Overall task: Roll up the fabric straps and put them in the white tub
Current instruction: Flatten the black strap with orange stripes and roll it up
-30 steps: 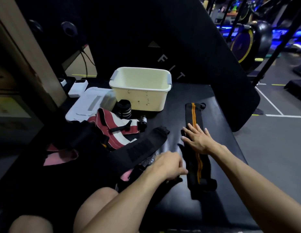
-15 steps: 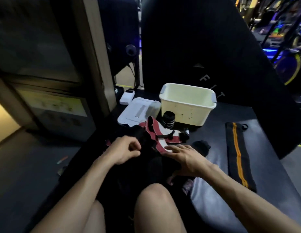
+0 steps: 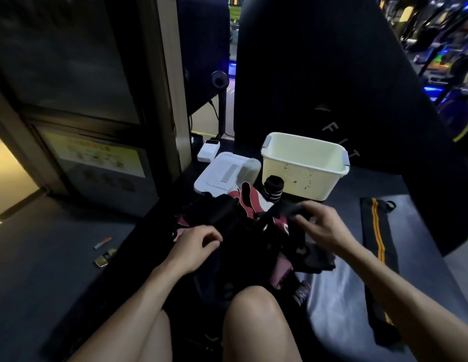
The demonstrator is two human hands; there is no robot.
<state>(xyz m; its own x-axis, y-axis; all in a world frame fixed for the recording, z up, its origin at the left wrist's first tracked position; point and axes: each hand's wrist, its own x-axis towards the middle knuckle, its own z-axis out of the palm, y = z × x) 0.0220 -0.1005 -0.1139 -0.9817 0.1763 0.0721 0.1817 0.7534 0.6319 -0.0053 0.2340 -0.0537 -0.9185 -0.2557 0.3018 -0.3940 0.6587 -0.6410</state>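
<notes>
2 hands [image 3: 199, 246] [image 3: 323, 226] grip the dark strap pile [image 3: 243, 231].

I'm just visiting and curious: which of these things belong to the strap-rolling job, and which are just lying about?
Part of the job:
- white tub
- pile of dark and red straps, which both hands are working in
- black strap with orange stripes, laid out flat
- rolled strap beside the tub

Just lying about:
- white lid
- small white box
- little fan
- small items on the floor
</notes>
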